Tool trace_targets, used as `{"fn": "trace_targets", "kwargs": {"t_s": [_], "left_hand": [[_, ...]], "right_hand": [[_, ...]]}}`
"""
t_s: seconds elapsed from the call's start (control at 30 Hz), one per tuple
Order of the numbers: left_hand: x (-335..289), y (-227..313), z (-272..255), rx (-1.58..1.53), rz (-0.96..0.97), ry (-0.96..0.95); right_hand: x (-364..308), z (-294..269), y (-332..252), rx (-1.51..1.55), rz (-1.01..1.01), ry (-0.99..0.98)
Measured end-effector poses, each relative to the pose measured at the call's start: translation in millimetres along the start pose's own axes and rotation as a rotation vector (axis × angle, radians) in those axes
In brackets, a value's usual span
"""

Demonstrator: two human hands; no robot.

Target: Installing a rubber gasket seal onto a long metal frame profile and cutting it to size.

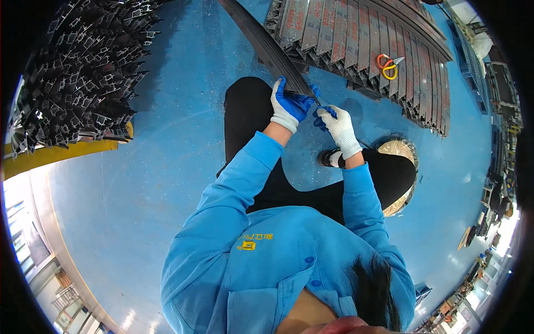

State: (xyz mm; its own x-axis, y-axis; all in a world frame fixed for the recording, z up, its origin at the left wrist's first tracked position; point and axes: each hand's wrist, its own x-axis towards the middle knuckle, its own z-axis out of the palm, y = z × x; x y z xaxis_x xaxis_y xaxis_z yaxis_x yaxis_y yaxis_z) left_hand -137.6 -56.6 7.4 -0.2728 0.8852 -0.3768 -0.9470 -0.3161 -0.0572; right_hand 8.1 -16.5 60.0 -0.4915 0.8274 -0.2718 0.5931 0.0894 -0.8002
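Observation:
A long dark grooved profile strip runs from the top of the view down to my hands. My left hand, in a white glove with blue coated palm and fingers, is closed around the strip near its near end. Just to the right, my right hand, gloved the same way, is closed in a pinch at the strip's tip. What its fingers grip is too small to make out. Scissors with red and yellow handles lie on a stack of dark profiles, beyond my right hand.
At the far left, a big pile of dark profiles shows its cut ends above a yellow support. My knees spread below my hands on the blue floor. A round pale-topped object stands beside my right knee. Shelving and goods line the right edge.

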Motion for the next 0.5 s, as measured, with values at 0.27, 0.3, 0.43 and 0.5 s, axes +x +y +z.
{"fn": "trace_targets", "kwargs": {"t_s": [0.27, 0.3, 0.43, 0.5], "left_hand": [[1.5, 2.5, -5.0, -0.047, -0.024, -0.018], [1.9, 3.4, -6.4, -0.039, -0.010, -0.024], [4.4, 3.8, -9.9, -0.024, 0.036, -0.039], [7.2, 2.9, -9.0, -0.019, 0.029, 0.007]], "right_hand": [[-13.7, -3.6, -25.2, -0.181, 0.086, 0.083], [-19.0, -6.8, -23.9, -0.195, 0.066, 0.089], [-39.7, -21.0, -13.1, -0.249, 0.007, 0.099], [-47.3, -22.2, 1.7, -0.186, 0.041, 0.116]]}}
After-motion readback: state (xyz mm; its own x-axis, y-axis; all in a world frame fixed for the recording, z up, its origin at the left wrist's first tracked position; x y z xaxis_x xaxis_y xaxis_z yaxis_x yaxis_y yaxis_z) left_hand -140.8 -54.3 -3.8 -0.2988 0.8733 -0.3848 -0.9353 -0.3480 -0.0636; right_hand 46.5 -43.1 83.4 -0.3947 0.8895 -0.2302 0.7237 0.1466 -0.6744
